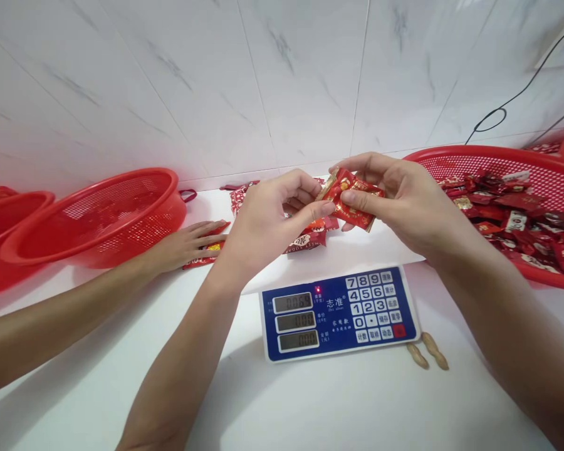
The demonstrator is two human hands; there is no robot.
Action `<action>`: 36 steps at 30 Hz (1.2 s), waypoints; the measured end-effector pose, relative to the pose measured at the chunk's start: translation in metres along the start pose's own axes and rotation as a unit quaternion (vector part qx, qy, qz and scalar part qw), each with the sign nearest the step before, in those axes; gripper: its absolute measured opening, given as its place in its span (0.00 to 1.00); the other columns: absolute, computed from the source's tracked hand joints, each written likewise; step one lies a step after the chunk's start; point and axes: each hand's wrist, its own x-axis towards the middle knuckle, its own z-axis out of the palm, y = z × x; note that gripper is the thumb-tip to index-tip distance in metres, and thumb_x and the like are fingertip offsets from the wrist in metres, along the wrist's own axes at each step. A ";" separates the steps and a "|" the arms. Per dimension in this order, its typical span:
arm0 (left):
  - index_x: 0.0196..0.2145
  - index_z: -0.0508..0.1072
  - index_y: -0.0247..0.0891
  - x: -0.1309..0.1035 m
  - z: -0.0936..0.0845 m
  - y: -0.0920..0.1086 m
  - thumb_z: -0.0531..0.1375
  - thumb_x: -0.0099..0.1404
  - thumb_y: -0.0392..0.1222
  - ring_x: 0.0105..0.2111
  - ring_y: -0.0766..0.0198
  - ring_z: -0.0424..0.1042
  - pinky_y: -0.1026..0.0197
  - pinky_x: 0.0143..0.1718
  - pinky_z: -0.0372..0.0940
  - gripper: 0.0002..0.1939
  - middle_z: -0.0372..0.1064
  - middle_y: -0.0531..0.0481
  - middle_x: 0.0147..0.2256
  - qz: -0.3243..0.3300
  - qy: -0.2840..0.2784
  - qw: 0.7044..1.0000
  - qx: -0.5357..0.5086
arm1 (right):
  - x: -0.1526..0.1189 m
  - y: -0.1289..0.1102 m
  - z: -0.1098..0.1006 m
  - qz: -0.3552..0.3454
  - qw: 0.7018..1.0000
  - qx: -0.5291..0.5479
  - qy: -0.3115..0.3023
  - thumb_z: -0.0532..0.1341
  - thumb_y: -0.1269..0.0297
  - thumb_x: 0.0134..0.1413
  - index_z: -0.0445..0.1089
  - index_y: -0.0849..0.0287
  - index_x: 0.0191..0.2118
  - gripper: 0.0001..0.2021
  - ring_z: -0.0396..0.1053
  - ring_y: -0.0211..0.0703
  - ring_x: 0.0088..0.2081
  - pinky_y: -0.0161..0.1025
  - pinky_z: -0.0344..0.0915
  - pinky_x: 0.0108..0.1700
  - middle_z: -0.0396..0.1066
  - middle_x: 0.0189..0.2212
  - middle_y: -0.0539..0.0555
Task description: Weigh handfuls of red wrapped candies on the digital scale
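Observation:
Between my two hands is a small red and gold candy packet (357, 203), held above the digital scale (338, 316). My left hand (282, 216) pinches the packet's left edge between thumb and fingers. My right hand (395, 197) grips its right side, thumb across the front. Below, several red candy packets (305, 241) lie on the scale's white pan (376, 250), partly hidden by my left hand. Lit digits show on the scale's upper display, though they are hard to read.
At left, another person's hand (190, 247) lies flat on a red packet (216, 247). Red perforated baskets (98, 225) stand behind it. A red basket (502, 160) full of wrapped candies (517, 216) is at right. Two peanuts (435, 351) lie by the scale. A black cable (512, 100) hangs along the wall.

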 end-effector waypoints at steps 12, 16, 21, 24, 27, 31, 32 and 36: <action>0.35 0.77 0.38 -0.001 0.001 0.002 0.65 0.66 0.47 0.33 0.63 0.77 0.64 0.34 0.70 0.09 0.79 0.51 0.34 0.002 -0.011 1.000 0.023 | 0.000 0.002 0.001 0.002 1.000 0.016 0.002 0.68 0.67 0.56 0.68 0.57 0.46 0.13 0.73 0.39 0.32 0.36 0.68 0.30 0.72 0.32 0.50; 0.35 0.77 0.38 -0.001 0.001 0.004 0.65 0.67 0.46 0.33 0.63 0.77 0.63 0.34 0.70 0.09 0.79 0.51 0.34 -0.002 -0.016 1.000 0.015 | 0.001 0.001 0.003 0.005 1.000 0.011 0.003 0.67 0.67 0.56 0.69 0.56 0.46 0.12 0.73 0.38 0.31 0.35 0.68 0.30 0.72 0.31 0.49; 0.38 0.79 0.40 0.000 -0.019 0.005 0.66 0.66 0.46 0.38 0.62 0.78 0.62 0.42 0.71 0.07 0.80 0.51 0.38 -0.007 0.040 0.998 0.054 | -0.006 -0.015 -0.021 -0.074 0.986 -0.058 0.137 0.67 0.68 0.58 0.73 0.53 0.47 0.11 0.75 0.39 0.37 0.37 0.72 0.37 0.77 0.39 0.50; 0.39 0.79 0.41 0.001 -0.040 0.002 0.67 0.64 0.49 0.39 0.59 0.77 0.58 0.44 0.72 0.10 0.79 0.49 0.39 -0.023 0.091 0.992 0.085 | -0.016 -0.025 -0.063 -0.110 0.943 -0.216 0.229 0.65 0.73 0.58 0.77 0.50 0.42 0.10 0.75 0.37 0.38 0.35 0.70 0.41 0.78 0.37 0.49; 0.41 0.79 0.44 0.003 -0.055 -0.005 0.67 0.62 0.53 0.41 0.56 0.76 0.54 0.46 0.71 0.14 0.79 0.48 0.42 -0.061 0.052 0.987 0.141 | -0.023 -0.024 -0.105 0.014 0.891 -0.386 0.239 0.66 0.74 0.55 0.79 0.46 0.40 0.13 0.71 0.38 0.29 0.35 0.64 0.28 0.76 0.28 0.48; 0.45 0.79 0.44 0.009 -0.061 -0.017 0.64 0.61 0.57 0.46 0.53 0.75 0.53 0.47 0.70 0.19 0.77 0.45 0.49 -0.101 -0.049 0.970 0.213 | -0.021 -0.016 -0.107 0.062 0.873 -0.434 0.216 0.69 0.64 0.55 0.77 0.48 0.51 0.17 0.74 0.55 0.45 0.43 0.71 0.39 0.78 0.44 0.56; 0.48 0.78 0.44 0.012 -0.061 -0.020 0.64 0.61 0.58 0.48 0.52 0.75 0.52 0.48 0.70 0.22 0.76 0.44 0.52 -0.112 -0.071 0.964 0.231 | -0.019 -0.014 -0.097 0.038 0.886 -0.422 0.188 0.68 0.61 0.56 0.76 0.51 0.53 0.18 0.73 0.58 0.50 0.48 0.72 0.47 0.77 0.48 0.57; 0.67 0.61 0.48 0.025 -0.059 -0.034 0.69 0.52 0.65 0.66 0.39 0.59 0.40 0.62 0.60 0.50 0.57 0.39 0.68 -0.135 -0.190 0.927 0.295 | -0.002 -0.003 -0.034 -0.013 0.935 -0.346 -0.071 0.67 0.50 0.56 0.66 0.56 0.66 0.34 0.63 0.59 0.64 0.54 0.62 0.65 0.66 0.64 0.59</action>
